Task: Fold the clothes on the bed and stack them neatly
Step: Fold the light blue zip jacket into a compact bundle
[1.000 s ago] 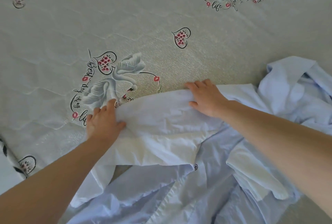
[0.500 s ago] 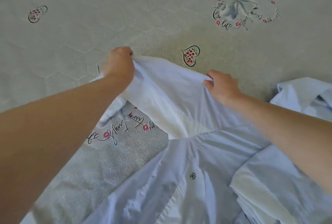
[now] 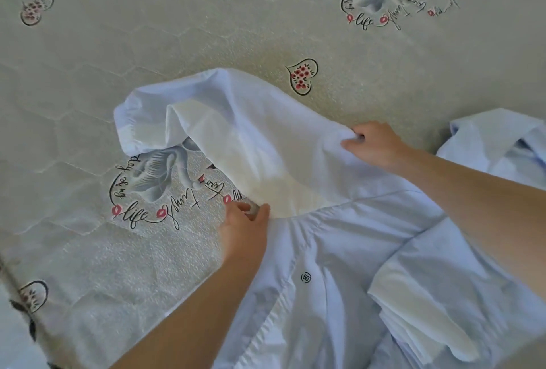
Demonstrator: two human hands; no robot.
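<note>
Head cam: pale blue shirt [image 3: 339, 250] lies crumpled on the bed [image 3: 206, 28], centre to near right, w/ its white-lined part spread toward the far left. Left hand [image 3: 243, 231] pinches the shirt's edge at centre, fingers curled on fabric. Right hand [image 3: 373, 144] grips a bunched fold at the shirt's far-right edge. More pale blue cloth [image 3: 499, 138] at right, just beside the right forearm. Bedspread has printed hearts & script.

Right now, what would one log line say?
left hand: pinching shirt seam | right hand: gripping shirt edge | bed: shirt unfolded
</note>
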